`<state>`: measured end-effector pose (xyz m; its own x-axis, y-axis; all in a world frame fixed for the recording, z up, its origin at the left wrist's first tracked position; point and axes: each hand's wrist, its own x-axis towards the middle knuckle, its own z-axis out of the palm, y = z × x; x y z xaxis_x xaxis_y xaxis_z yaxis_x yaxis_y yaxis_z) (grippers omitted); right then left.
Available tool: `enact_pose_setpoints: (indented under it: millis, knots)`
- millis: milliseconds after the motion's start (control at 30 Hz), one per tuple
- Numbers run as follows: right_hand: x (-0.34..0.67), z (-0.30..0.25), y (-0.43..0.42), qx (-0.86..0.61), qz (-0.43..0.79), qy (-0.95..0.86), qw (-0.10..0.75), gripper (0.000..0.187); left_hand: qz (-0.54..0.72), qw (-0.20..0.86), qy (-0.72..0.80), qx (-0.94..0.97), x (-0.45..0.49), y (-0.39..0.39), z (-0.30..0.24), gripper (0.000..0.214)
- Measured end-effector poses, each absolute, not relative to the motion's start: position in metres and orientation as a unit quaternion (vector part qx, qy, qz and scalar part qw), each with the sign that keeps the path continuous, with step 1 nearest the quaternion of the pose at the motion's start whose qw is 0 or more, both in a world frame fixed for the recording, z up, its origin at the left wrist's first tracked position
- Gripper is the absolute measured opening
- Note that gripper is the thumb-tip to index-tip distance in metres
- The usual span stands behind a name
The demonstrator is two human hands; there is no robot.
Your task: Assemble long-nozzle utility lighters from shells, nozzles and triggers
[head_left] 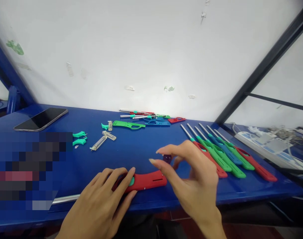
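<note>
My left hand [105, 196] presses down on a red lighter body [146, 181] with a teal button, lying on the blue table [131, 146] near its front edge. Its fingers curl over the left end of the body. My right hand [191, 179] hovers just right of it, thumb and forefinger pinching a small dark purple part [167, 158] above the body's right end.
A row of several finished long-nosed lighters [223, 152] in red, green and blue lies at the right. Loose shells, metal tubes and teal triggers [79, 138] lie at the back centre. A phone [41, 119] lies far left. A power strip [265, 142] sits at right.
</note>
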<state>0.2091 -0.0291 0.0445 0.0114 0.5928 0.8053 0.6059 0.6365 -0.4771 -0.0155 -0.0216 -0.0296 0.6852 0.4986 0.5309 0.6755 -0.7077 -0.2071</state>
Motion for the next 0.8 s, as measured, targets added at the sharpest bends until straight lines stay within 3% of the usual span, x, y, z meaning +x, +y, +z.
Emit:
enact_pose_setpoints:
  millis: [100,200,333,433,533,633,733,800]
  knots:
    - [0.208,0.044,-0.023,-0.446,-0.021,-0.681,0.580,0.021,-0.224,0.197,-0.333,-0.894,-0.016,-0.021,-0.031,0.046]
    - [0.216,0.044,-0.021,-0.453,-0.035,-0.698,0.553,0.013,-0.231,0.193,-0.336,-0.893,-0.015,-0.021,-0.032,0.045]
    - [0.225,0.042,-0.026,-0.420,0.050,-0.725,0.543,0.037,-0.231,0.178,-0.345,-0.892,-0.014,-0.023,-0.032,0.047]
    - [0.225,0.040,-0.029,-0.397,0.105,-0.692,0.594,0.046,-0.229,0.174,-0.347,-0.893,-0.013,-0.023,-0.031,0.047]
    - [0.224,0.041,-0.030,-0.410,0.051,-0.670,0.617,0.034,-0.233,0.176,-0.340,-0.894,-0.014,-0.022,-0.031,0.044]
    - [0.225,0.046,-0.032,-0.437,0.038,-0.684,0.584,0.021,-0.239,0.174,-0.338,-0.893,-0.015,-0.021,-0.030,0.043]
    - [0.226,0.048,-0.034,-0.428,0.113,-0.694,0.568,0.032,-0.235,0.172,-0.339,-0.894,-0.015,-0.021,-0.030,0.044]
    - [0.226,0.046,-0.033,-0.426,0.125,-0.672,0.592,0.030,-0.230,0.172,-0.339,-0.896,-0.015,-0.022,-0.030,0.044]
